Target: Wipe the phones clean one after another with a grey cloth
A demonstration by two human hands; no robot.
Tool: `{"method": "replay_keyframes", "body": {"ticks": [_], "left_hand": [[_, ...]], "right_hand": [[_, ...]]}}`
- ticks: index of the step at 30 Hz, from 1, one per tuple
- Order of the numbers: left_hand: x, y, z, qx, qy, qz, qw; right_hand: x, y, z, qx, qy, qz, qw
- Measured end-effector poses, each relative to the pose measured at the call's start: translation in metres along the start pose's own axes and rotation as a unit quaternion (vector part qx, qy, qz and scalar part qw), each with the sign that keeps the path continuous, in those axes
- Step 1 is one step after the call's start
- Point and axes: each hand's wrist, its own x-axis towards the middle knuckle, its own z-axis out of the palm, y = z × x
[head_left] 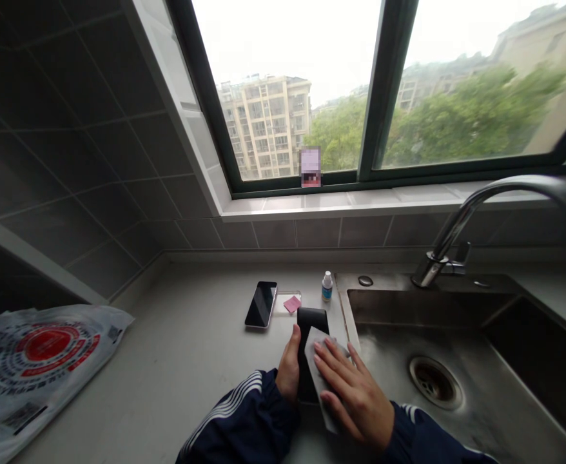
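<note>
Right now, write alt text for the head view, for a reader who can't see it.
At the edge of a steel sink, the left hand grips a black device while the right hand presses a white cloth onto it. A phone, a small bottle and a pink slip sit on the counter behind them.

This is a home kitchen, by the look of it (an apartment, going by the view). A stainless steel sink (428, 308) with a round drain (435, 381) is set into a pale tabletop (167, 367), and a curved metal faucet (467, 222) rises behind it. Dark grey tiles (84, 154) cover the walls up to a wide window (387, 84), which looks out on a block of flats (263, 125) and leafy trees (476, 119). A plastic shopping bag (36, 380) lies on the tabletop's left end
</note>
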Motion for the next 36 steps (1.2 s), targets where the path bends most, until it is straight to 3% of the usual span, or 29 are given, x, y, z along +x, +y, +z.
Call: {"method": "replay_keyframes", "body": {"ticks": [4, 12, 17, 21, 26, 31, 36], "left_hand": [[0.001, 0.011, 0.003, 0.009, 0.081, 0.045, 0.996], [0.0, 0.021, 0.004, 0.014, 0.107, 0.097, 0.989], [0.001, 0.013, 0.004, -0.021, 0.066, 0.041, 0.997], [0.003, 0.005, 0.002, -0.014, -0.022, -0.005, 1.0], [-0.001, -0.006, 0.005, 0.029, -0.111, 0.029, 0.993], [-0.005, -0.009, 0.011, 0.055, -0.102, 0.045, 0.992], [-0.003, -0.007, 0.005, 0.029, -0.101, 0.034, 0.994]], "right_hand": [[0.0, -0.008, -0.001, 0.034, 0.005, -0.025, 0.999], [-0.002, -0.013, -0.002, 0.046, -0.004, -0.028, 0.999], [-0.003, -0.011, 0.002, 0.036, 0.016, 0.004, 0.999], [-0.003, -0.003, 0.004, -0.01, 0.004, 0.022, 1.0], [-0.002, 0.008, 0.002, -0.049, 0.03, 0.089, 0.994], [-0.002, 0.015, 0.002, -0.038, 0.042, 0.113, 0.992], [-0.004, 0.019, 0.005, -0.021, 0.044, 0.096, 0.994]]}}
